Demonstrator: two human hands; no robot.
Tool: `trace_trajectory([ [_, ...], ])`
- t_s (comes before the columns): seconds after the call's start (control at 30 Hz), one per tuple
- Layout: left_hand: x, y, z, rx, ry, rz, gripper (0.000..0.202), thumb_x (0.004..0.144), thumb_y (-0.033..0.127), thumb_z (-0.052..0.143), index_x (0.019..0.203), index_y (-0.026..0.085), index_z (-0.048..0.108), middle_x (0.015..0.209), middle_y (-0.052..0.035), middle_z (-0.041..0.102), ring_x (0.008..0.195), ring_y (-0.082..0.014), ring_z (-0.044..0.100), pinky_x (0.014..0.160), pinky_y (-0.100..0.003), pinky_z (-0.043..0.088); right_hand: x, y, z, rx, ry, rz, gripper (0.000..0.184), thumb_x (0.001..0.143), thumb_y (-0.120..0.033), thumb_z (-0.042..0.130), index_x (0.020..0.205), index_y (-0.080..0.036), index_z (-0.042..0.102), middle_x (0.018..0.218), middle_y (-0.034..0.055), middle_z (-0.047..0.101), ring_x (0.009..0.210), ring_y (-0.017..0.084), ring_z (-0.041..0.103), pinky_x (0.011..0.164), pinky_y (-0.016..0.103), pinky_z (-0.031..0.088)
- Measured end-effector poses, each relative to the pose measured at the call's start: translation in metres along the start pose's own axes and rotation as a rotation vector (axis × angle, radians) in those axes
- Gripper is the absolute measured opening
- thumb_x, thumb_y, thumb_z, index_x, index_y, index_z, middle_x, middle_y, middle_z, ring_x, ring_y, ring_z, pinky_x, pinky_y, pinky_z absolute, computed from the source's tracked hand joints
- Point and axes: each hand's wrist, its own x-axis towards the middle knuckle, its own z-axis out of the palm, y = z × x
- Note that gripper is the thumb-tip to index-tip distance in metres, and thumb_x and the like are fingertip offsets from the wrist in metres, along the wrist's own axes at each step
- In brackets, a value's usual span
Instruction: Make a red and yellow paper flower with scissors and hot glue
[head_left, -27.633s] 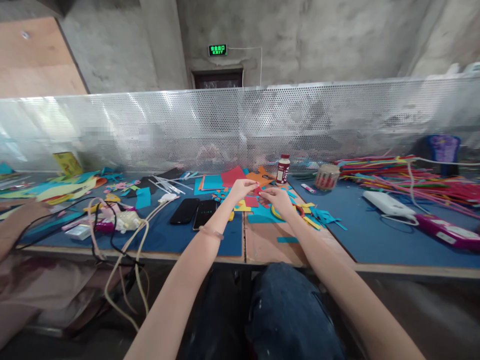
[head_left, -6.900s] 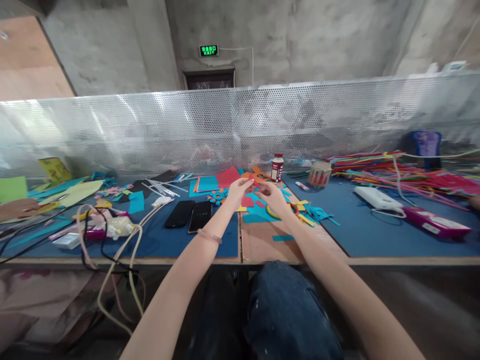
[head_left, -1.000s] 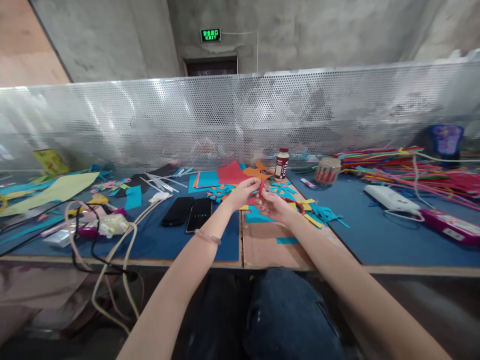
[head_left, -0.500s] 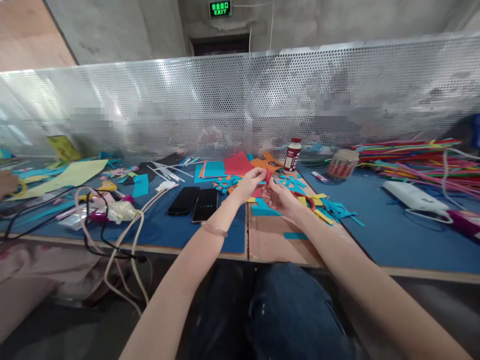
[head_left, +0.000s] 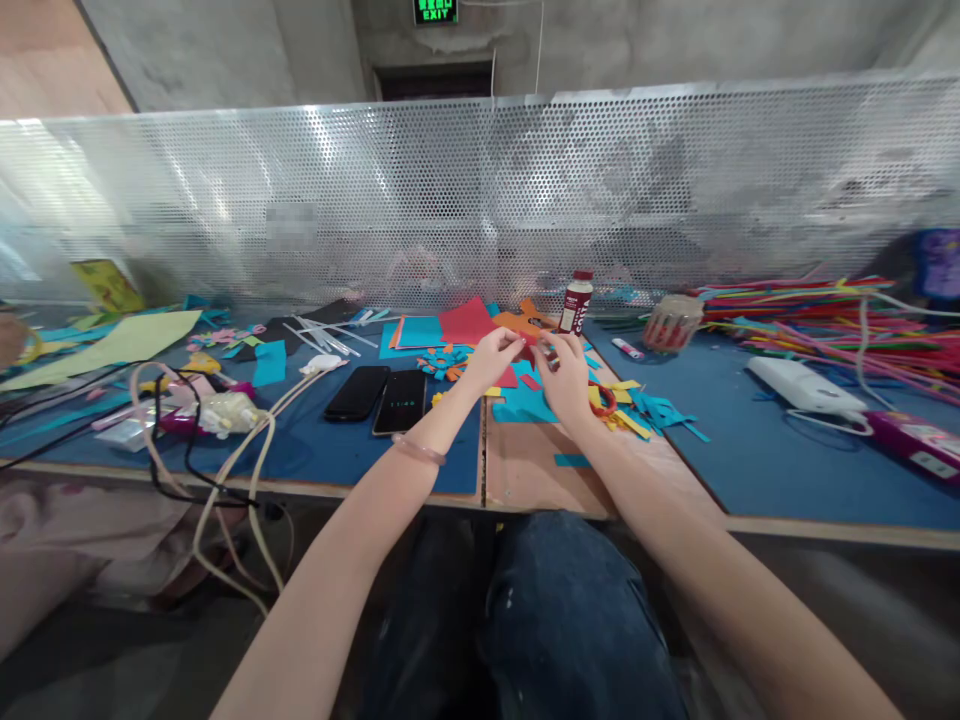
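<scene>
A small piece of red paper point(head_left: 529, 350) is pinched between my two hands, above the scraps at the middle of the table. My left hand point(head_left: 495, 358) grips its left side with closed fingertips. On the right side, my right hand point(head_left: 564, 375) has thumb and fingers closed on the same paper, hiding part of it. Just right of my right hand lies a red-orange ring-shaped handle point(head_left: 604, 400) among yellow and blue paper strips point(head_left: 664, 410). Behind my hands are a larger red sheet point(head_left: 466, 320) and orange paper point(head_left: 531, 314).
Two phones point(head_left: 357, 393) lie left of my hands. A dark red bottle point(head_left: 576, 303) and a clear jar point(head_left: 673, 323) stand behind to the right. Pipe cleaners point(head_left: 810, 325) and a white device point(head_left: 806, 385) lie farther right. Cables point(head_left: 262, 480) hang over the left edge.
My right hand has turned from lying lower to an upright pinch with fingers over the top. The red paper now sits more spread between both hands. The view has shifted slightly.
</scene>
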Motion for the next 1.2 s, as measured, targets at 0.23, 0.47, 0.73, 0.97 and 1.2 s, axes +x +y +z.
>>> trace_trajectory([
  [0.23,-0.003,0.002,0.009,-0.053,-0.003,-0.039,0.014,0.078,0.025,0.059,0.078,0.013,0.053,0.072,-0.0042,0.064,0.068,-0.0131,0.063,0.072,-0.031,0.051,0.000,0.006,0.004,-0.112,0.026,-0.106,0.031,0.090,-0.030,0.042,0.113,-0.021,0.061,0.105,0.0108,0.059,0.101,0.023,0.054,0.091,0.040,0.043],
  [0.47,-0.001,-0.006,0.007,-0.029,0.018,-0.054,0.015,0.075,0.027,0.060,0.077,0.012,0.057,0.072,-0.0064,0.066,0.067,-0.0138,0.063,0.072,-0.031,0.050,-0.003,0.004,0.004,-0.236,0.030,-0.163,0.034,0.091,-0.029,0.040,0.118,-0.019,0.058,0.115,0.0120,0.059,0.109,0.024,0.051,0.095,0.040,0.040],
  [0.73,-0.003,-0.005,0.007,0.026,0.052,-0.038,0.013,0.075,0.026,0.059,0.074,0.013,0.055,0.070,-0.0045,0.064,0.065,-0.0129,0.061,0.069,-0.029,0.049,-0.005,0.004,0.005,-0.233,0.033,-0.171,0.031,0.089,-0.026,0.042,0.114,-0.022,0.061,0.114,0.0110,0.057,0.107,0.026,0.048,0.092,0.043,0.039],
  [0.97,-0.004,-0.001,0.010,0.057,0.071,0.022,0.009,0.077,0.023,0.057,0.079,0.015,0.054,0.073,-0.0025,0.063,0.069,-0.0118,0.060,0.069,-0.026,0.047,0.000,0.001,0.002,-0.118,0.042,-0.151,0.025,0.088,-0.026,0.045,0.102,-0.020,0.065,0.096,0.0099,0.058,0.096,0.024,0.049,0.089,0.044,0.040],
  [1.2,0.000,0.002,0.001,0.118,0.050,0.038,0.019,0.079,0.027,0.055,0.092,0.015,0.062,0.078,-0.0050,0.065,0.071,-0.0132,0.060,0.063,-0.024,0.045,0.005,0.001,-0.003,-0.033,-0.033,-0.142,0.027,0.090,-0.028,0.041,0.100,-0.020,0.064,0.094,0.0082,0.058,0.089,0.020,0.054,0.079,0.036,0.045],
])
